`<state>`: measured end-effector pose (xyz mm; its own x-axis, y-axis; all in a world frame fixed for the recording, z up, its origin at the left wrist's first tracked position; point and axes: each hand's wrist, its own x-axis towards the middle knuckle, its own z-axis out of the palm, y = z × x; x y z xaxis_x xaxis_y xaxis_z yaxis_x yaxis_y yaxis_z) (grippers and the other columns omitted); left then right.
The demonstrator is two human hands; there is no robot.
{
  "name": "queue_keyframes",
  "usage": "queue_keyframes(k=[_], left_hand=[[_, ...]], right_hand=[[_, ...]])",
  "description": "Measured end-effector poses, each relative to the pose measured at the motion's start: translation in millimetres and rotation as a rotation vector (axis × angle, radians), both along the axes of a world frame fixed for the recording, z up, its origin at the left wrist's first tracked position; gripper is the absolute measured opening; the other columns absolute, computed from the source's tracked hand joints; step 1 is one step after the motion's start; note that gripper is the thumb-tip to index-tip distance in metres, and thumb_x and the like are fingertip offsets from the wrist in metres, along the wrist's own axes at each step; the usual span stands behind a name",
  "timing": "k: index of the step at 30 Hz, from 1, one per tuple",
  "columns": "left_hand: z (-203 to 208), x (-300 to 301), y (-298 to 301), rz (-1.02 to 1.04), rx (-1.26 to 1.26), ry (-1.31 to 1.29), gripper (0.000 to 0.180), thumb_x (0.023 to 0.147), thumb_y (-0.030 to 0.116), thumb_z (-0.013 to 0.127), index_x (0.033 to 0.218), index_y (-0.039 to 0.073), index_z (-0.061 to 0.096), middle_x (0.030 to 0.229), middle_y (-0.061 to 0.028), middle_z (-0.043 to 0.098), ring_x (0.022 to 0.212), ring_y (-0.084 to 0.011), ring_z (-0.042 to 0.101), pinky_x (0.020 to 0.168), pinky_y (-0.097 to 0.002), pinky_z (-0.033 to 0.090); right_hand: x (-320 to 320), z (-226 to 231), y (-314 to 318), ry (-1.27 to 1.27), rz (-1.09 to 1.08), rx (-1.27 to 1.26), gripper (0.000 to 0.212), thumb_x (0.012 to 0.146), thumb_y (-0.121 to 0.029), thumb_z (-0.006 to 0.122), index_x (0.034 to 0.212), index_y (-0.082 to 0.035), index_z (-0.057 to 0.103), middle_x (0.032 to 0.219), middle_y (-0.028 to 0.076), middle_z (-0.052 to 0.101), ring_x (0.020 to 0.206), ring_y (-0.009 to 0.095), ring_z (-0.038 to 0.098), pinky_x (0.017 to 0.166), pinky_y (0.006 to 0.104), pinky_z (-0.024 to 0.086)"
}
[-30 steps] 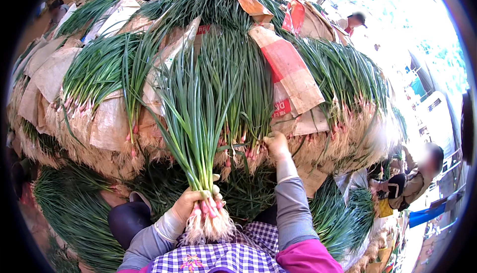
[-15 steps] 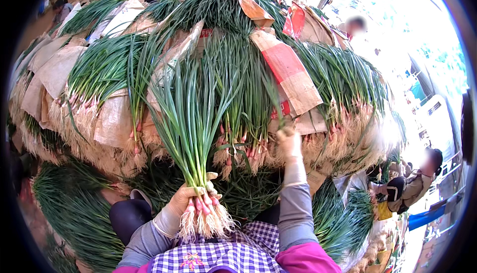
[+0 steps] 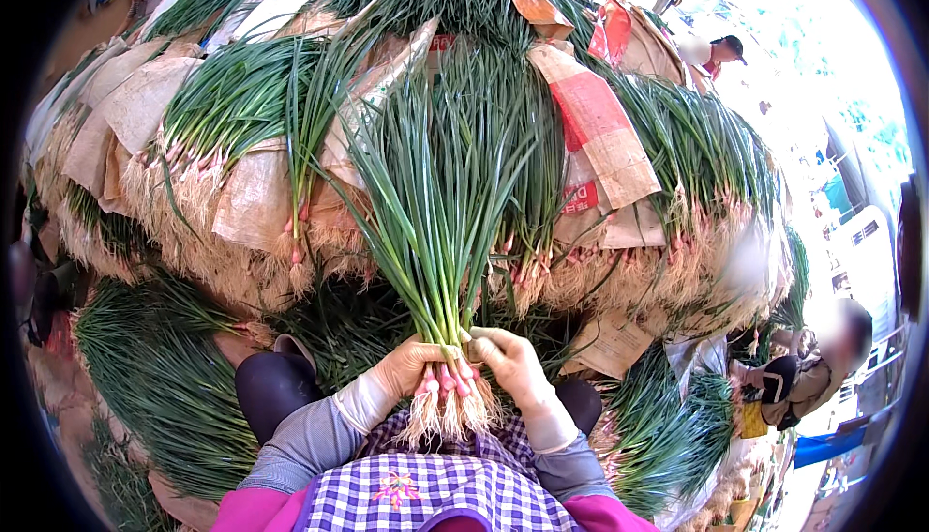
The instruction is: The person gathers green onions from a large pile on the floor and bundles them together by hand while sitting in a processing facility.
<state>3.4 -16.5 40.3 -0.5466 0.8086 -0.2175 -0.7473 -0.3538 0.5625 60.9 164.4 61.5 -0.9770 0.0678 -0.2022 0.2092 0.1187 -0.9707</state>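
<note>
A bunch of spring onions [image 3: 445,271] with pink bulbs and pale, shaggy roots stands nearly upright in front of my lap, its long green leaves fanning out away from me. My gloved left hand [image 3: 411,365] is closed round the stems just above the bulbs. From the other side, my gloved right hand [image 3: 510,363] presses its thumb and fingers against the same stems, closed at the bunch's right edge. Whether a single stalk sits in the right fingers is hidden.
A large heap [image 3: 242,96] of spring onions rises ahead, layered with tan paper sheets [image 3: 600,130]. More onions lie in piles at left [image 3: 164,387] and right [image 3: 668,425]. A person [image 3: 823,358] sits at the right; others are farther back.
My right hand has come back from the heap to the bunch and now grips its stems beside my left hand. The view has shifted slightly; the left hand keeps its hold.
</note>
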Motion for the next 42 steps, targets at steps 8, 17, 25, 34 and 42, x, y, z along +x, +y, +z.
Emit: queue_keyframes(k=[8, 17, 25, 34, 42], left_hand=[[-5, 1, 13, -0.031, -0.001, 0.005, 0.034, 0.079, 0.005, 0.061, 0.108, -0.008, 0.049, 0.080, -0.0235, 0.066, 0.063, -0.0313, 0.068, 0.052, -0.0319, 0.057], [2, 1, 12, 0.078, 0.033, -0.075, 0.034, 0.074, 0.009, 0.062, 0.104, -0.008, 0.056, 0.085, -0.0199, 0.064, 0.074, -0.0336, 0.066, 0.083, -0.0495, 0.053], [12, 5, 3, 0.044, 0.078, -0.080, 0.043, 0.069, 0.019, 0.065, 0.106, -0.001, 0.055, 0.101, -0.0197, 0.061, 0.083, -0.0347, 0.064, 0.093, -0.0534, 0.046], [7, 12, -10, 0.058, 0.169, -0.060, 0.040, 0.077, 0.018, 0.060, 0.111, 0.000, 0.052, 0.098, -0.0216, 0.063, 0.094, -0.0394, 0.063, 0.097, -0.0568, 0.043], [16, 16, 13, 0.103, 0.334, -0.288, 0.049, 0.081, 0.015, 0.055, 0.124, -0.007, 0.048, 0.116, -0.0234, 0.057, 0.114, -0.0386, 0.053, 0.099, -0.0490, 0.042]], right_hand=[[-42, -9, 6, 0.100, -0.055, 0.492, 0.026, 0.087, -0.025, 0.060, 0.090, 0.001, 0.060, 0.072, 0.015, 0.063, 0.063, 0.024, 0.063, 0.058, 0.0361, 0.049], [-48, -24, 21, 0.013, -0.379, -0.039, 0.016, 0.086, -0.018, 0.060, 0.076, -0.006, 0.057, 0.065, -0.003, 0.053, 0.058, 0.011, 0.048, 0.053, 0.0254, 0.040], [-18, -13, 29, 0.273, -0.138, 0.471, 0.023, 0.089, -0.019, 0.058, 0.104, -0.002, 0.064, 0.096, 0.016, 0.066, 0.089, 0.029, 0.064, 0.079, 0.0327, 0.050], [-28, -17, 1, 0.426, 0.147, 0.302, 0.020, 0.092, -0.015, 0.056, 0.079, -0.002, 0.059, 0.068, 0.009, 0.058, 0.058, 0.016, 0.052, 0.058, 0.0272, 0.046], [7, 13, 45, 0.289, -0.026, 0.652, 0.038, 0.092, -0.022, 0.051, 0.124, 0.000, 0.053, 0.119, 0.020, 0.058, 0.114, 0.032, 0.055, 0.096, 0.0346, 0.043]])
